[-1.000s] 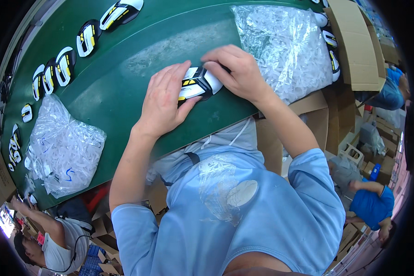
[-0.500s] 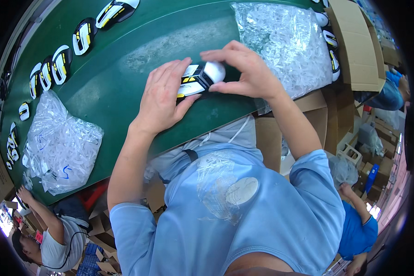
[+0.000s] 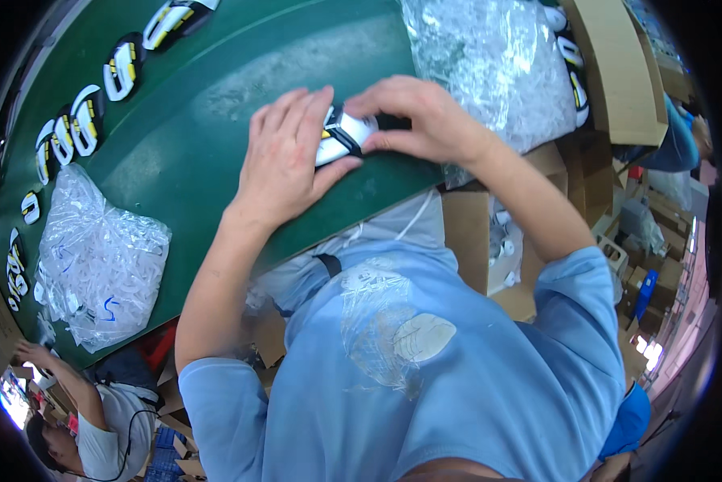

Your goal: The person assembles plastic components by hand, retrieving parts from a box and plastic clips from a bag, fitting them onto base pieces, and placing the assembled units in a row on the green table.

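A white, black and yellow plastic housing (image 3: 335,143) with a rounded white end lies just above the green table. My left hand (image 3: 283,161) is wrapped over its left part, thumb along the near side, so much of the housing is hidden. At the other end, my right hand (image 3: 429,120) grips the white rounded end between thumb and fingers. Similar white, black and yellow housings (image 3: 86,120) lie in a curved row on the far left.
Clear bags of small translucent parts sit on the green table (image 3: 240,48): one bag (image 3: 104,257) at left, another bag (image 3: 489,80) at right. An open cardboard box (image 3: 614,80) stands at the right edge. Another person (image 3: 112,418) works at lower left.
My right fingers have closed in on the housing's white end. The whole view has shifted slightly, and my left hand keeps its hold.
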`<state>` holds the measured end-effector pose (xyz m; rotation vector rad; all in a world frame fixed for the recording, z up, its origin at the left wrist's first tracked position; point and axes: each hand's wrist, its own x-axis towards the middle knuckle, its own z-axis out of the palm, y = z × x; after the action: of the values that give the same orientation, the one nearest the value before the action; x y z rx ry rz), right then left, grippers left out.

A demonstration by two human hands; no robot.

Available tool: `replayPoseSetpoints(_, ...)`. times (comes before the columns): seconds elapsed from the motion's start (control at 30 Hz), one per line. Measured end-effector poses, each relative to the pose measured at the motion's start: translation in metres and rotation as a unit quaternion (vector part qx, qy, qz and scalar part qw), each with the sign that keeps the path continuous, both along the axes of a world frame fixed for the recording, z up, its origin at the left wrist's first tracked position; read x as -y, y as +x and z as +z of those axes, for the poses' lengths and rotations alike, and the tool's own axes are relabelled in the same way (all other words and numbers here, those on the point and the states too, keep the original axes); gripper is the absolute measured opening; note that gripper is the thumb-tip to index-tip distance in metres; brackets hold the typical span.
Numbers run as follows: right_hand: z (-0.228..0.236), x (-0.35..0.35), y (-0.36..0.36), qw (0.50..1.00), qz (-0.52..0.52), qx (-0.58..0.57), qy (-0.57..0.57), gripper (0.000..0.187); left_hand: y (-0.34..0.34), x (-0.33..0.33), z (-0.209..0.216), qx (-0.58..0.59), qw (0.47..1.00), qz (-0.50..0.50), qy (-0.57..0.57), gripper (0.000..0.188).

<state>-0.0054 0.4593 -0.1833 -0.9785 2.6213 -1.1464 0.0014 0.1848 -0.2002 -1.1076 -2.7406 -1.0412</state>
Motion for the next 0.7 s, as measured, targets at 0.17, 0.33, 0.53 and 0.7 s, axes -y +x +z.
replayPoseSetpoints(0.17,-0.001,0.007,0.004,0.999,-0.026,0.02,-0.028,0.043,0.0,-0.006,-0.001,-0.069,0.997,0.028,-0.021,0.083)
replayPoseSetpoints(0.33,-0.002,0.003,0.0,0.999,-0.024,-0.037,0.023,0.043,-0.001,-0.016,-0.007,-0.09,0.994,0.053,-0.011,0.077)
replayPoseSetpoints(0.53,0.03,0.065,-0.062,0.93,-0.164,-0.226,-0.239,0.036,-0.003,-0.022,0.0,-0.092,0.994,0.055,-0.011,0.07)
replayPoseSetpoints(0.7,0.022,0.115,-0.048,0.928,-0.197,-0.286,-0.136,0.038,0.002,-0.015,-0.009,-0.076,0.997,0.023,-0.022,0.064)
